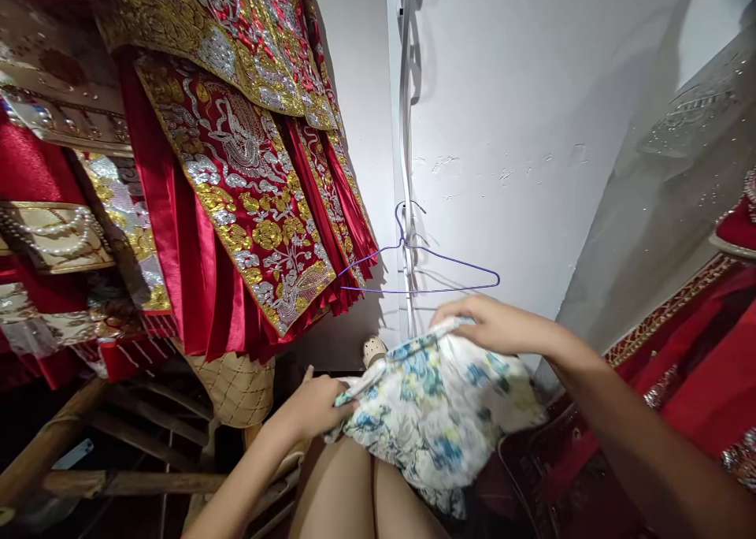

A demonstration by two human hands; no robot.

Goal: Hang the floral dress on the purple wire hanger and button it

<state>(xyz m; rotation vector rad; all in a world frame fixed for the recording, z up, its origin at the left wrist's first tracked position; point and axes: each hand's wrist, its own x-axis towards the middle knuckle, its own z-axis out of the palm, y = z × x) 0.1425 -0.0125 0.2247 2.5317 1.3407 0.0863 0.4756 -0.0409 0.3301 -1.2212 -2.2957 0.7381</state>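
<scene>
A white garment (449, 405) with blue, yellow and green flowers spreads above the lap; its exact kind is hard to make out in the folds. At its left edge my left hand (319, 405) is closed on the cloth. My right hand (487, 325) grips the upper edge farther right, so that edge runs slanting between both hands. Beyond the garment, an empty purple wire hanger (440, 291) hangs by the white vertical rail, touching neither hand. Its left end is close to the red skirt's hem.
Red embroidered dresses (253, 176) hang on the left, above a wooden slatted frame (76, 482). A white wall (502, 113) rises ahead, with a white metal rail (406, 129). On the right are red garments (685, 358) and translucent plastic (655, 169). A beige clog (373, 350) shows below.
</scene>
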